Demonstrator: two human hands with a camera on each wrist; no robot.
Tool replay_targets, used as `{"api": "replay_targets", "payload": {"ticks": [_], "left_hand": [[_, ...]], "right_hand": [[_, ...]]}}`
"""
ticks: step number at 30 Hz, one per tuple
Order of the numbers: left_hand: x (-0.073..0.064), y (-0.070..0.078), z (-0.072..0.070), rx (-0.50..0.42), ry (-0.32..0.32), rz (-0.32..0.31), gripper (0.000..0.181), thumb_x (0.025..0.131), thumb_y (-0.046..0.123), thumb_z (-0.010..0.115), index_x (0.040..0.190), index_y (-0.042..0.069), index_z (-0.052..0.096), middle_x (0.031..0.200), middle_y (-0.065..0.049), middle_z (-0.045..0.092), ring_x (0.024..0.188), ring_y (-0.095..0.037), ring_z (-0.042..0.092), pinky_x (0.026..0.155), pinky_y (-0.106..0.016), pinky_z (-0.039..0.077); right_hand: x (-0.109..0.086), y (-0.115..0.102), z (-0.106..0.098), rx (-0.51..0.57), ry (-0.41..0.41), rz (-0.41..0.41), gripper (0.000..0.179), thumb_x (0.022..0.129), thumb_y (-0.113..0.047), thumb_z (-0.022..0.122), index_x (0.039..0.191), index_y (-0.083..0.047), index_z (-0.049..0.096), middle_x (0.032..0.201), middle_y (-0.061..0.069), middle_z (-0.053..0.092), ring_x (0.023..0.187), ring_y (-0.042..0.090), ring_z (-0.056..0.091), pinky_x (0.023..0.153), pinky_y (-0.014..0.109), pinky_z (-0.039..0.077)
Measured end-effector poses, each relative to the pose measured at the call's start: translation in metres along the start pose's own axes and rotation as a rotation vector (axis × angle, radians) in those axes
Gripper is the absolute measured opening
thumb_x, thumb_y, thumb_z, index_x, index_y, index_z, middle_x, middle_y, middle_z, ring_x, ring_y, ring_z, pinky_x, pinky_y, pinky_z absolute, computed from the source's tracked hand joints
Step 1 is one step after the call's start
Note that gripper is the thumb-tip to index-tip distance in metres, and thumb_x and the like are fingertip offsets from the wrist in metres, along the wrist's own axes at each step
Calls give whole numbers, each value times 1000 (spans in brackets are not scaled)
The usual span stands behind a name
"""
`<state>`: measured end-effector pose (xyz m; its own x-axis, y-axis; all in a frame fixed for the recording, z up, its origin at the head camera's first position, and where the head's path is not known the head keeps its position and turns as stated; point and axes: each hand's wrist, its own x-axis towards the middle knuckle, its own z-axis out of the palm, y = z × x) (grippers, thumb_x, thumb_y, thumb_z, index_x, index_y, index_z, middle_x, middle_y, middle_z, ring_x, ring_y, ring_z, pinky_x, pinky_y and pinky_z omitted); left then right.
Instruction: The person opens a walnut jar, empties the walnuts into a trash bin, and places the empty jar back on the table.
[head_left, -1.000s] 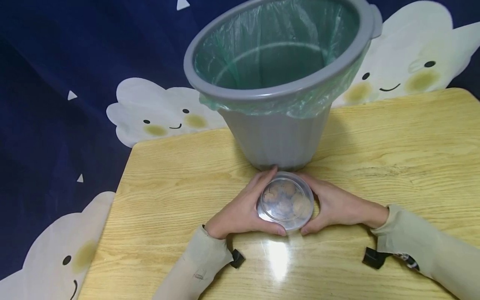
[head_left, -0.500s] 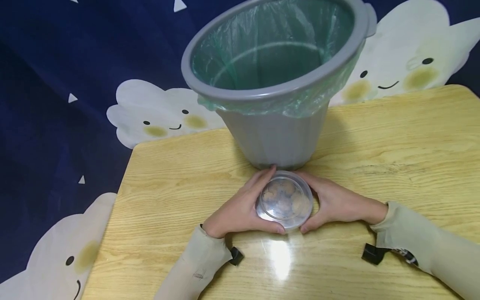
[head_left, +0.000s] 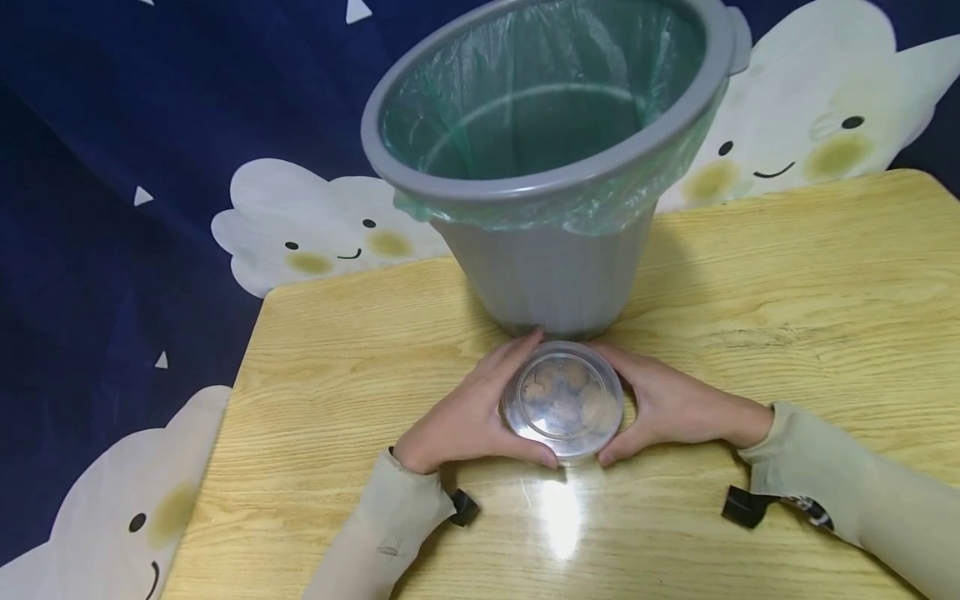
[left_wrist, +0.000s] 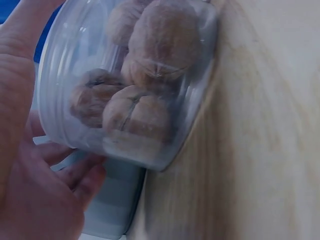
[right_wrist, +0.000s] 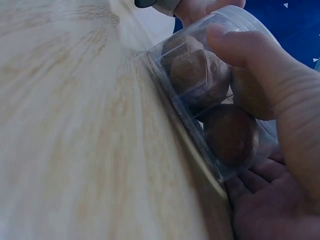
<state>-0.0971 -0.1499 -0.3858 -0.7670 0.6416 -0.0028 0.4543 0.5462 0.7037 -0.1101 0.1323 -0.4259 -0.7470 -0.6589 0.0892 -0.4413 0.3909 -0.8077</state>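
Between the two hands stands a clear, round plastic jar [head_left: 562, 400] holding several walnuts [left_wrist: 136, 112], its base low on the wooden table. My left hand [head_left: 461, 421] curves round its left side, thumb along the near edge and fingertips at the far edge. Part of that palm stands a little off the jar wall in the left wrist view. From the other side, my right hand [head_left: 667, 404] holds the jar, its thumb [right_wrist: 250, 47] pressed on the wall and the fingers round behind it.
A grey bin [head_left: 555, 267] with a green liner [head_left: 570, 100] stands right behind the jar. The wooden table [head_left: 330, 375] runs back to a dark blue curtain [head_left: 97, 108] with white clouds. Black straps [head_left: 744, 507] hang under the sleeves.
My left hand has shifted slightly left, showing more of the jar's left side. The jar has shifted left a little; the right hand stays nearly in place.
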Motion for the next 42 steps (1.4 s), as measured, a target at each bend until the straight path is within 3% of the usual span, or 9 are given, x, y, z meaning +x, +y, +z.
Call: {"api": "replay_targets", "payload": {"ticks": [10, 18, 25, 35, 42], "left_hand": [[-2, 2, -5, 36, 1, 40, 146, 55, 42, 102, 168, 27, 12, 173, -3, 22, 160, -23, 24, 127, -51, 30], [-3, 3, -4, 70, -11, 37, 139, 56, 47, 101, 167, 23, 19, 173, 0, 21, 160, -20, 25, 126, -50, 32], [-2, 6, -2, 110, 13, 113, 136, 56, 46, 101, 165, 18, 25, 172, -2, 22, 159, -22, 26, 126, -48, 34], [-1, 12, 1, 189, 55, 198, 120, 59, 49, 99, 158, 14, 41, 169, -6, 29, 158, -24, 28, 126, -45, 34], [-2, 19, 1, 197, 27, 147, 109, 64, 52, 96, 156, 17, 47, 169, -4, 29, 157, -24, 29, 124, -47, 36]], "right_hand": [[0, -1, 0, -2, -3, 0, 121, 57, -52, 99, 158, -33, 35, 154, -9, 51, 141, 15, 50, 115, 19, 37], [0, 0, 0, -12, -4, 7, 122, 57, -54, 99, 158, -32, 35, 155, -8, 51, 141, 16, 50, 116, 22, 38], [-1, 2, 1, -10, -8, -15, 119, 60, -52, 98, 158, -27, 36, 155, -2, 52, 139, 21, 52, 115, 28, 42], [0, 1, 0, 3, -6, -7, 118, 59, -51, 99, 156, -32, 36, 155, -7, 51, 139, 17, 52, 112, 29, 45], [-1, 0, 0, -21, -10, 8, 116, 57, -55, 98, 153, -29, 39, 150, -7, 54, 134, 16, 55, 110, 32, 47]]}}
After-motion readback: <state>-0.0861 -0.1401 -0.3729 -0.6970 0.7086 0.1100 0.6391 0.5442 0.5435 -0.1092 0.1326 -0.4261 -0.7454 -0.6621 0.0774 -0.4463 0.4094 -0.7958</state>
